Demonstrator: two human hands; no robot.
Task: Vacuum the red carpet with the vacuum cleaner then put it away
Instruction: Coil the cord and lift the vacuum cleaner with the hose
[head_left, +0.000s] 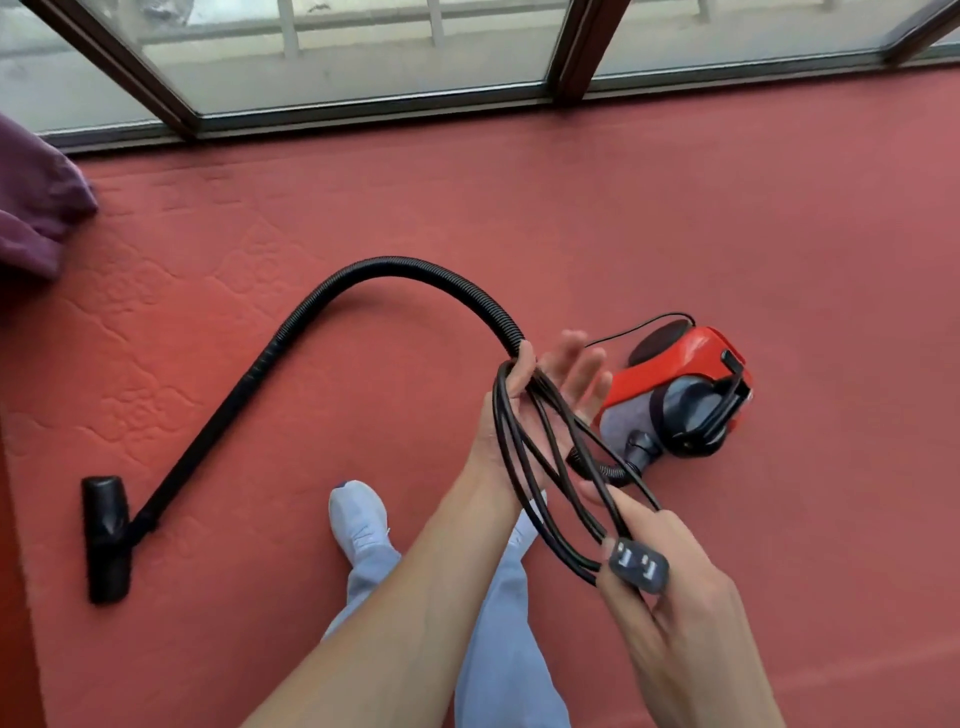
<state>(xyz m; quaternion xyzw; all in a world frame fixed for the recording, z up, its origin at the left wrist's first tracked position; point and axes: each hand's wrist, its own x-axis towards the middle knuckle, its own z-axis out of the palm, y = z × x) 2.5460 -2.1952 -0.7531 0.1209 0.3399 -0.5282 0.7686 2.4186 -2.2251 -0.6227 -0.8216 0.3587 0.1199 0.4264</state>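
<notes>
The vacuum cleaner (691, 364) sits right of centre on the red carpet (519, 208), hose (395, 267) arcing to the floor head (106, 540) at lower left; its cord (503, 415) hangs in loose loops from the left hand (545, 395), whose grip is a thumb clamped over the strands with fingers (566, 358) spread; the right hand (670, 597) pinches the plug (640, 564) in its grip. If that thumb eases, the loops will likely slide off and tangle.

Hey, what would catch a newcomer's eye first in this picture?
The looped black power cord sits mid-frame: the left hand holds the coils and the right hand pinches the plug. Just beyond them, the red vacuum cleaner sits on the red carpet, its black hose arching left to the floor nozzle.
</notes>
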